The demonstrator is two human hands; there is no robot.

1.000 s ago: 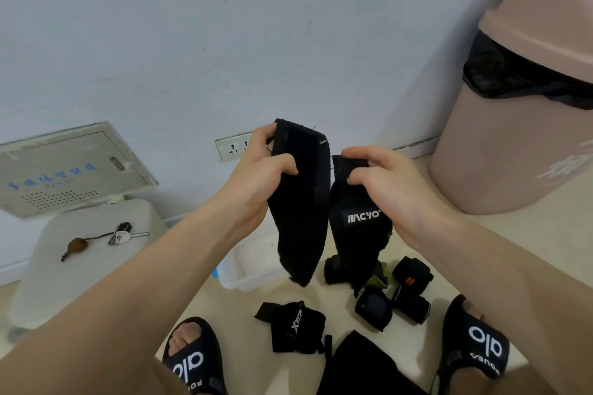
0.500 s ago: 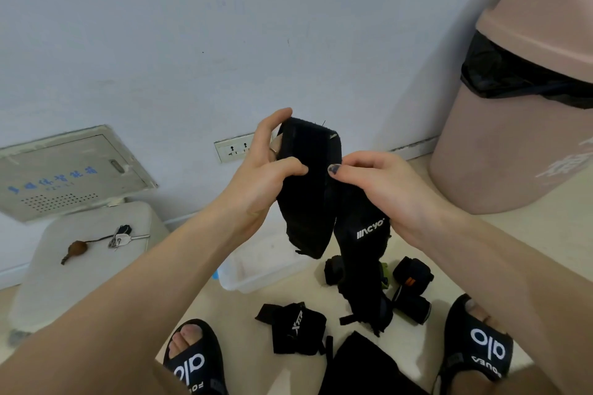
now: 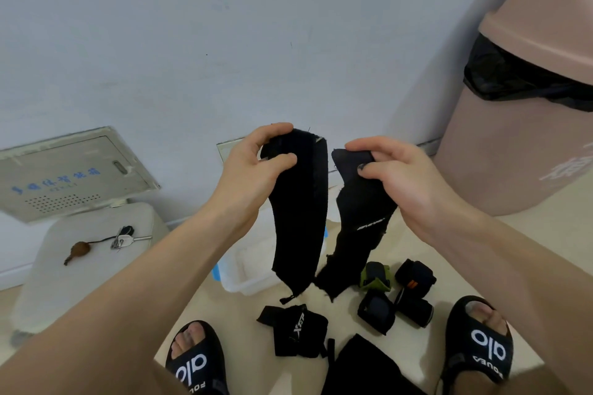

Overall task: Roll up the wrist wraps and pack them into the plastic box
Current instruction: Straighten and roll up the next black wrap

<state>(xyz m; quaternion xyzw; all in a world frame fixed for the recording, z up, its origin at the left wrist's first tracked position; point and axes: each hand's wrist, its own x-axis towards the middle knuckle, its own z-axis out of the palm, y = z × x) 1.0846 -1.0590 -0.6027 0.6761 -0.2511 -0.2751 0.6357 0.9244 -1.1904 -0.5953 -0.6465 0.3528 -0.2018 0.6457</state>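
Your left hand (image 3: 256,167) pinches the top edge of a long black wrist wrap (image 3: 300,212), thumb in front and fingers curled behind; the fabric looks matte and fuzzy and hangs as a flat strip tapering to a thin loop at the bottom. Your right hand (image 3: 398,176) pinches the top of a second black wrap (image 3: 359,228) the same way; this one is smoother, slightly twisted, with small white lettering partway down. Both strips hang above the clear plastic box (image 3: 247,269), a shallow rectangular tub with a blue clip on its left side, standing on the pale floor. To the right of the box lie four tightly rolled wraps (image 3: 396,293), three black and one olive green. In front of the box a loosely folded black wrap (image 3: 293,330) rests flat. Half a second ago your hands met and the wraps overlapped; now they are apart, with wall showing between the two strips.
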